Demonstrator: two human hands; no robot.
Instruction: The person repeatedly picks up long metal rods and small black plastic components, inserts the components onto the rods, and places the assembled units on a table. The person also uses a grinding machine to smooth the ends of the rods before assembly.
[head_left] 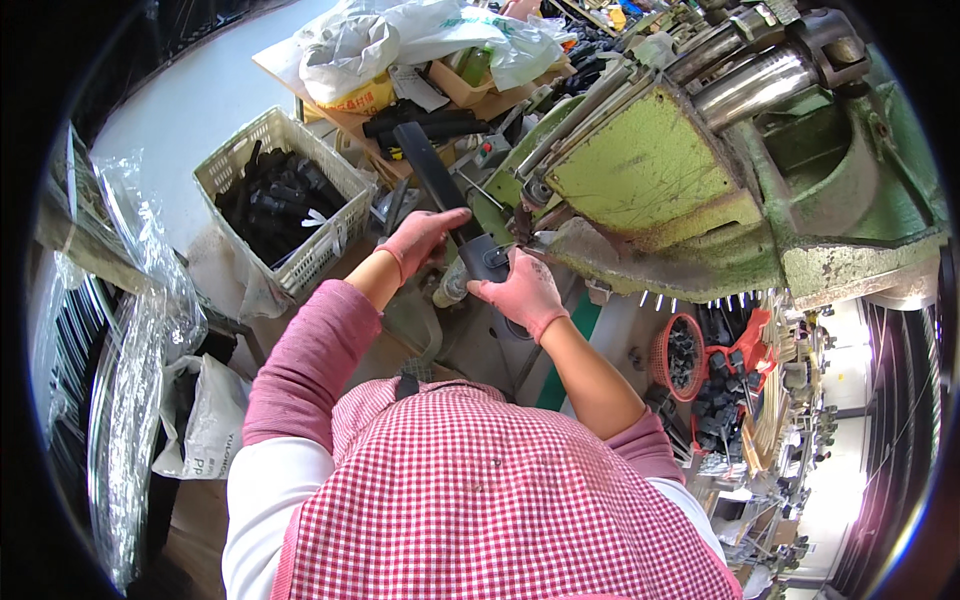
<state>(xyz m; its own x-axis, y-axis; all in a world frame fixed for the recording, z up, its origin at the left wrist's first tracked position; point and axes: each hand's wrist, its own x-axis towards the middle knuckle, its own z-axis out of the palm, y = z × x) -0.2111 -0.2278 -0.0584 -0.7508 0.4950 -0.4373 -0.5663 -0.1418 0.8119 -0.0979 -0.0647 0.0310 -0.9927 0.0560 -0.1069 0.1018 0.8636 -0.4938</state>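
Note:
A long black bar (428, 172) with a wider, flat black end piece (484, 258) slants in front of me, its far end up and to the left. My left hand (423, 243), in a pink glove, is closed around the bar's middle, a finger lying across it. My right hand (525, 292), also in a pink glove, grips the wider end piece from the right side. Just beyond that end stands a green machine (650, 170) with worn paint. I cannot tell whether the end piece touches the machine.
A white plastic crate (222, 160) of black parts stands at the left. Behind it a wooden table (285, 75) carries plastic bags (350, 50) and black pieces. A red basket (660, 360) of dark parts sits at the right. Clear plastic wrap (120, 420) hangs at the far left.

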